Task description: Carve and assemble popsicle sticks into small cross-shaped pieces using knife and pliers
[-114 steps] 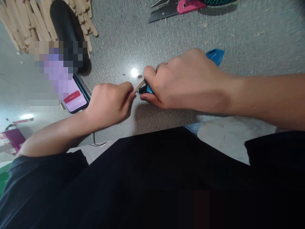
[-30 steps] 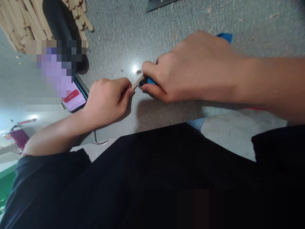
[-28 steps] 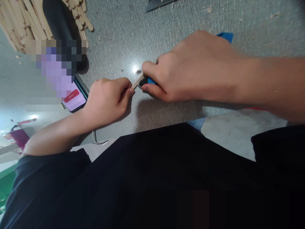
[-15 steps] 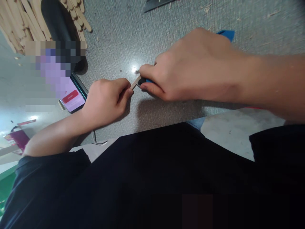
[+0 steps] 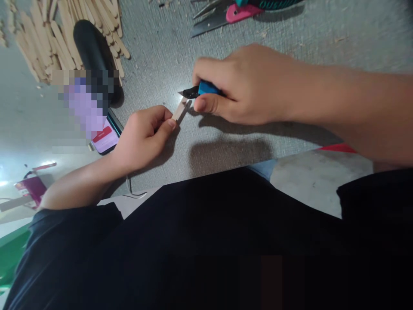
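My left hand (image 5: 143, 135) pinches a short flat wooden stick (image 5: 180, 108) between thumb and forefinger, its free end pointing up and right over the grey table (image 5: 155, 77). My right hand (image 5: 248, 88) is closed around a blue cutter knife (image 5: 208, 88) with a black front part. The knife's pointed blade lies just above the stick's free end; whether they touch I cannot tell. Most of the knife's handle is hidden in my right palm.
Many wooden sticks (image 5: 61, 38) lie in a pile at the upper left. A black rounded object (image 5: 92, 47) rests beside a lit phone (image 5: 108, 140). Pink-handled scissors (image 5: 243, 13) are at the top, a purple box (image 5: 34, 189) at the lower left.
My right hand has lifted slightly and turned, so the knife's blade and more of the wooden stick now show. The view has shifted, with the scissors coming into sight at the top.
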Motion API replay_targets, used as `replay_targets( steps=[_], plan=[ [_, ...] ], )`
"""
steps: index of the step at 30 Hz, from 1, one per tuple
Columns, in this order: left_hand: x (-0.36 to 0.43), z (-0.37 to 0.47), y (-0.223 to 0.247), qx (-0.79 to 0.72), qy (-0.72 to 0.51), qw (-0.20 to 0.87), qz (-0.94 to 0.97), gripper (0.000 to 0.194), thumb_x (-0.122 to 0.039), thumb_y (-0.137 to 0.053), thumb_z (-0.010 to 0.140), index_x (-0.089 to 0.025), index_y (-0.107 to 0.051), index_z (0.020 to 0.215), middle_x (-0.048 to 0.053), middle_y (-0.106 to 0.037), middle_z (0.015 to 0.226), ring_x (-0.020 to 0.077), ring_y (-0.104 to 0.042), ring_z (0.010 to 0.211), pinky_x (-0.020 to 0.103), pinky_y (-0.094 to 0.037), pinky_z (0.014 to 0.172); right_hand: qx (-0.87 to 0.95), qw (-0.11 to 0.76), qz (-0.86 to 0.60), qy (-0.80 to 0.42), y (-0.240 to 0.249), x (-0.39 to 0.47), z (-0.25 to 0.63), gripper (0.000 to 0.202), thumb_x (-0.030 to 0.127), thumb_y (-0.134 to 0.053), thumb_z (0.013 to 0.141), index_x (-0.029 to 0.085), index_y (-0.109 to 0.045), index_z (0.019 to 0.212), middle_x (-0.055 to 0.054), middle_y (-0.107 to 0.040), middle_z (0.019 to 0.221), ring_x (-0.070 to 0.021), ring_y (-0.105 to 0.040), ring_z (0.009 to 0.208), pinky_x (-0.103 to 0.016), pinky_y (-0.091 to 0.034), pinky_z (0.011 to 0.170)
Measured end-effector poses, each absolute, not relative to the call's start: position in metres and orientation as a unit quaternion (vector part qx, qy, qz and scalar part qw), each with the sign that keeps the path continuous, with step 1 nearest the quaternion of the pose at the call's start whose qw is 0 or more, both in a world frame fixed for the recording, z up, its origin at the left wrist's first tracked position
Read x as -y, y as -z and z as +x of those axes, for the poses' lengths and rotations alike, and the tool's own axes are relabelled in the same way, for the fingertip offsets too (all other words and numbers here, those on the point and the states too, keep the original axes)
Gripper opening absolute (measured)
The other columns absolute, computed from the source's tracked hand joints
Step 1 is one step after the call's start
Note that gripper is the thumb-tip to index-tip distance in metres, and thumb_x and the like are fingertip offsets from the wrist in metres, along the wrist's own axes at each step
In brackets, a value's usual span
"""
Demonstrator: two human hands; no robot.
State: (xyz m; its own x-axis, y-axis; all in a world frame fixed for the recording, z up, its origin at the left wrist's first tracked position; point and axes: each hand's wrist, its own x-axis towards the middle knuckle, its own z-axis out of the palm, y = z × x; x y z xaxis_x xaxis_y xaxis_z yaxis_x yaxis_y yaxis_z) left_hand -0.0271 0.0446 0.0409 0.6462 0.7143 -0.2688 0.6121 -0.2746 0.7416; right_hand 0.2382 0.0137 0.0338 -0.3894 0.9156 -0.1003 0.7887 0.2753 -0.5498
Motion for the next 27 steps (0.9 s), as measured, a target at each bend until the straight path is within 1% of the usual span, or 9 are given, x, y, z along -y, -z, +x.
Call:
replay_targets(
  steps=[2,4,7,9,12,16,19,23,27],
  plan=[
    [-0.044,-0.027,-0.043,-0.406,-0.084,0.494,0.764,0.022,-0.036,-0.062,0.102,-0.024,-0.063,0.084,-0.002,-0.056,0.062,0.0137,-0.047,0.056,0.032,-0.033,0.057,0.758,0.201,-0.527,-0.327,-0.043,-0.011,0.239,0.04,0.065,-0.077,0.111,0.029,-0.067,0.125,0.005,-0.057,0.07,-0.0177,-0.052,0.063,-0.037,-0.037,0.066],
    [-0.044,-0.026,-0.049,-0.393,-0.095,0.516,0.755,0.024,-0.037,-0.066,0.102,-0.023,-0.066,0.082,-0.003,-0.051,0.058,0.0126,-0.042,0.055,0.031,-0.03,0.054,0.733,0.273,-0.516,-0.349,-0.05,-0.008,0.24,0.037,0.058,-0.083,0.107,0.03,-0.068,0.125,0.004,-0.062,0.081,-0.0182,-0.056,0.072,-0.037,-0.042,0.072],
    [-0.044,-0.025,-0.063,-0.386,-0.12,0.501,0.765,0.027,-0.039,-0.072,0.101,-0.022,-0.072,0.08,-0.003,-0.051,0.058,0.0116,-0.04,0.055,0.031,-0.026,0.053,0.744,0.291,-0.483,-0.358,-0.055,-0.005,0.241,0.019,0.035,-0.084,0.103,0.027,-0.069,0.094,0.003,-0.06,0.078,-0.0173,-0.054,0.074,-0.038,-0.038,0.073],
    [-0.043,-0.024,-0.072,-0.388,-0.156,0.498,0.76,0.034,-0.047,-0.076,0.102,-0.021,-0.074,0.078,-0.003,-0.051,0.057,0.0107,-0.037,0.053,0.031,-0.023,0.051,0.753,0.27,-0.46,-0.386,-0.057,-0.004,0.242,0.031,0.025,-0.082,0.1,0.025,-0.063,0.075,0.003,-0.052,0.068,-0.0157,-0.048,0.069,-0.038,-0.033,0.069],
    [-0.038,-0.019,-0.079,-0.403,-0.228,0.512,0.724,0.049,-0.065,-0.082,0.1,-0.023,-0.072,0.078,-0.003,-0.048,0.056,0.01,-0.035,0.051,0.03,-0.022,0.049,0.722,0.306,-0.449,-0.428,-0.062,-0.002,0.239,0.027,0.022,-0.081,0.096,0.024,-0.066,0.073,0.004,-0.051,0.066,-0.0141,-0.044,0.065,-0.037,-0.034,0.066],
    [-0.022,-0.002,-0.074,-0.403,-0.336,0.555,0.645,0.057,-0.074,-0.098,0.085,-0.023,-0.074,0.085,-0.001,-0.066,0.069,0.0102,-0.053,0.057,0.027,-0.042,0.053,0.631,0.38,-0.438,-0.515,-0.072,0.005,0.228,0.028,0.04,-0.085,0.097,0.024,-0.073,0.077,0.004,-0.059,0.062,-0.0129,-0.051,0.056,-0.034,-0.04,0.058],
    [-0.01,0.01,-0.062,-0.383,-0.378,0.577,0.614,0.052,-0.071,-0.096,0.089,-0.022,-0.08,0.089,0.004,-0.08,0.083,0.0141,-0.071,0.074,0.028,-0.058,0.068,0.587,0.389,-0.442,-0.555,-0.074,0.008,0.216,0.041,0.054,-0.093,0.092,0.024,-0.073,0.073,0.003,-0.065,0.061,-0.0126,-0.053,0.049,-0.033,-0.039,0.048],
    [-0.007,0.013,-0.048,-0.408,-0.415,0.577,0.573,0.035,-0.055,-0.095,0.095,-0.022,-0.084,0.096,0.006,-0.086,0.092,0.014,-0.078,0.076,0.027,-0.061,0.068,0.588,0.367,-0.443,-0.569,-0.069,0.002,0.209,0.051,0.063,-0.097,0.089,0.022,-0.073,0.07,0.0,-0.068,0.064,-0.0123,-0.056,0.047,-0.031,-0.043,0.044],
    [-0.012,0.009,-0.036,-0.443,-0.432,0.567,0.544,0.037,-0.053,-0.092,0.097,-0.021,-0.075,0.093,0.006,-0.086,0.088,0.0131,-0.08,0.072,0.025,-0.063,0.066,0.541,0.38,-0.437,-0.61,-0.06,-0.006,0.214,0.063,0.081,-0.096,0.084,0.026,-0.065,0.088,0.001,-0.073,0.069,-0.0177,-0.07,0.053,-0.03,-0.056,0.046]
  ],
)
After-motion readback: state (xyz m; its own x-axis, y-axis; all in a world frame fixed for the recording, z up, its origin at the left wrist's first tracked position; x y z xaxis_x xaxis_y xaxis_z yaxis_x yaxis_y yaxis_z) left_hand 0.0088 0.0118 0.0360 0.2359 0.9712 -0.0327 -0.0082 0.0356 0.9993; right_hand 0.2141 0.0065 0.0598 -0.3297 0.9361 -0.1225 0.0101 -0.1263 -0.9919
